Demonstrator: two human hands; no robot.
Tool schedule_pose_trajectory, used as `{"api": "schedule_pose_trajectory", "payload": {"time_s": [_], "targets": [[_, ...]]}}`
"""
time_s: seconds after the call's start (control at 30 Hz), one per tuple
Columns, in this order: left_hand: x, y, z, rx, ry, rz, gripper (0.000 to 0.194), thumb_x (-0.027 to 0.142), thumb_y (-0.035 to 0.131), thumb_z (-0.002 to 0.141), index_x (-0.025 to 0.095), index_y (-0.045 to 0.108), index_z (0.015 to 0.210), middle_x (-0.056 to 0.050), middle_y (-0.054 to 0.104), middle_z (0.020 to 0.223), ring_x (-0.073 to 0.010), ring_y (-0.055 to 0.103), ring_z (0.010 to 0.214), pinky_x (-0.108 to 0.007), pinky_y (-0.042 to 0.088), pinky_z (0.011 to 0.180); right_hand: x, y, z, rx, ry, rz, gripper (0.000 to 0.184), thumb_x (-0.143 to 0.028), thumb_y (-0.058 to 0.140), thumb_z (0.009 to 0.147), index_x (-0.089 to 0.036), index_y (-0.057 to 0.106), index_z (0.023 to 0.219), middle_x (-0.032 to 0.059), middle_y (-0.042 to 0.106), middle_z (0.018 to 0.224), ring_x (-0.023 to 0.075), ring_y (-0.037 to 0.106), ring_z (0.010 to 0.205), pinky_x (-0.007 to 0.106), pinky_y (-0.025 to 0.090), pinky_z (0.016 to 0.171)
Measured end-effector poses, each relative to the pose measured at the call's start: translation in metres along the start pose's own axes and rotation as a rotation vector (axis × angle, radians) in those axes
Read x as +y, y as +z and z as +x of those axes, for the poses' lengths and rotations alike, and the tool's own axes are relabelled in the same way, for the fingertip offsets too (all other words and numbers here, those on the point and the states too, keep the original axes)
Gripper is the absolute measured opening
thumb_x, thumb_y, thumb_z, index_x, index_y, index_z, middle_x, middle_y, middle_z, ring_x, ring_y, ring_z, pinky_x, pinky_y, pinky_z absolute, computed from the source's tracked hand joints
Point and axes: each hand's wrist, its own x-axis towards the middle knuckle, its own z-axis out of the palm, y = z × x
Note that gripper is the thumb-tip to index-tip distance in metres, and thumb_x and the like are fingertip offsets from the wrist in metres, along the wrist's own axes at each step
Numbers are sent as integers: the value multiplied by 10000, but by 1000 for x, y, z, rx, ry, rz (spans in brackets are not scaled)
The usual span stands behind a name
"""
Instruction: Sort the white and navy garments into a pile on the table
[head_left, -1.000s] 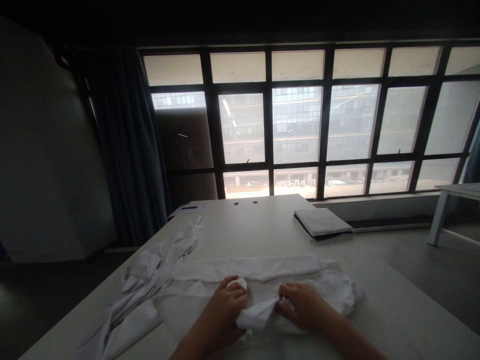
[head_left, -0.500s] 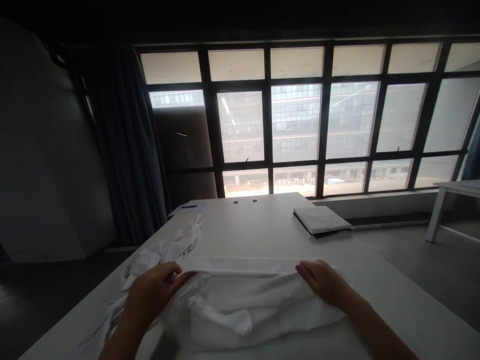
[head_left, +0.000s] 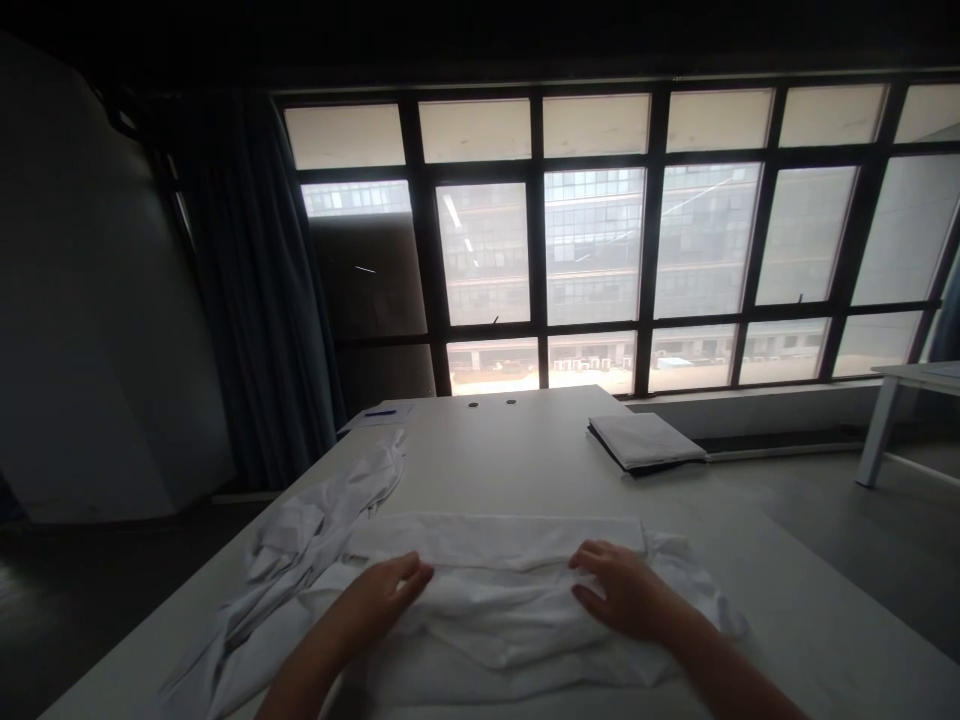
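A white cloth garment (head_left: 495, 630) lies in front of me, its far edge folded into a straight flat band and its near part wrinkled. My left hand (head_left: 386, 595) is over the left part of the garment, fingers slightly bent, with a small gap between thumb and forefinger. On the right, my right hand (head_left: 622, 590) hovers over or rests on the cloth near the fold, thumb and fingers apart. Neither hand shows cloth gripped in it. Whether the fingertips touch the fabric is hard to tell.
A crumpled white cloth (head_left: 322, 530) lies along the left of the white table (head_left: 480, 460). Folded white and dark cloth (head_left: 645, 442) sits at the far right edge. Paper with a blue pen (head_left: 380, 412) is at the far left. Another table (head_left: 911, 375) stands to the right.
Both hands have let go of the garment's raised edge, which now lies flat as a folded band. My left hand has moved right and nearer to me; the right hand has come slightly nearer.
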Motion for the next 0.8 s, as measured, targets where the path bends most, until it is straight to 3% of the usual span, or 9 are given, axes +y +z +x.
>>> {"api": "schedule_pose_trajectory", "payload": {"time_s": [0.13,0.2,0.3,0.37,0.43,0.57,0.67,0.8], "targets": [[0,19,-1,-137,-130,153,490,552,514,912,260,634,1287,-85,608,1385,-293,510,1317,-437,319,1122,-33,14,0,-70,-119,-42,326,-426,622,898,-261,666,1175,45,652,1138,222,573,1075,343,384,1014],[5,22,-1,-151,-133,229,456,520,542,880,257,670,1229,-95,625,1351,-314,513,1305,-469,312,1111,-46,22,0,-117,-154,-37,267,-399,581,928,-225,686,1101,57,672,1075,205,591,1036,299,402,964],[17,18,-1,-122,-87,301,345,467,490,904,232,743,899,-80,728,1047,-291,631,1087,-443,361,1033,-54,31,-1,-188,-143,-45,285,-332,464,987,-178,692,915,56,688,884,157,625,850,229,406,784],[24,13,-2,-143,-95,277,451,464,401,957,217,724,760,-74,735,873,-258,673,921,-397,406,945,-52,33,-1,-186,-111,-23,323,-320,416,1012,-180,681,892,38,679,806,136,621,760,213,382,700],[29,9,-4,-155,-125,227,518,483,338,991,210,717,766,-78,735,832,-241,683,838,-351,433,831,-47,33,0,-144,-82,23,300,-303,404,1023,-199,678,960,24,682,826,132,629,775,205,386,702],[28,13,-8,-99,-200,214,284,456,560,894,223,715,940,-64,742,976,-252,681,932,-318,427,782,-34,37,6,-47,64,-39,228,-214,488,959,-224,657,1113,42,659,1083,152,646,902,218,437,805],[23,24,-7,-134,-234,271,259,437,681,800,214,710,928,-71,735,983,-270,674,916,-321,428,755,-20,43,10,-11,178,-167,343,-224,612,877,-257,619,1219,64,532,1338,185,647,949,262,477,817],[19,36,-2,-217,-161,263,265,447,657,815,197,697,893,-81,726,961,-275,660,881,-326,435,741,-2,49,17,-10,235,-181,253,-211,537,937,-261,648,1159,49,540,1297,175,643,974,271,490,839]]}}
